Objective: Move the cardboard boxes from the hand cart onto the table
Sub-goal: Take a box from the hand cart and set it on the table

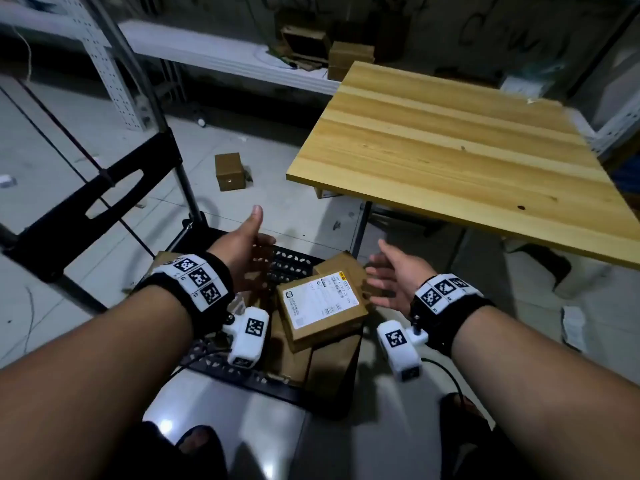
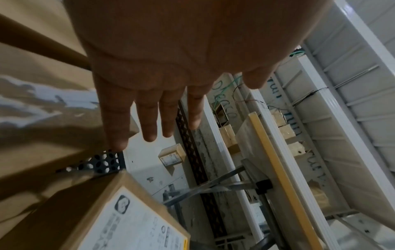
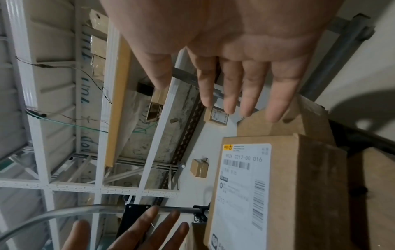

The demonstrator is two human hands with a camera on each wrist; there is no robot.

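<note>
A cardboard box with a white shipping label (image 1: pixel 320 304) (image 2: pixel 128 225) (image 3: pixel 267 191) lies on top of other brown boxes (image 1: pixel 325 362) on the black perforated deck of the hand cart (image 1: pixel 291 263). My left hand (image 1: pixel 247 251) (image 2: pixel 149 108) hovers to the left of the labelled box, fingers straight, thumb up, holding nothing. My right hand (image 1: pixel 391 275) (image 3: pixel 235 81) hovers at the box's right side, fingers spread and empty. A second brown box (image 1: pixel 341 266) (image 3: pixel 295 121) sits behind the labelled one. The wooden table (image 1: pixel 450 150) stands to the right and above.
The cart's black handle frame (image 1: pixel 93 199) rises at the left. A small brown box (image 1: pixel 229 171) lies on the tiled floor beyond the cart. White metal shelving (image 1: pixel 225 53) with more boxes lines the back wall. My feet (image 1: pixel 197 441) are below.
</note>
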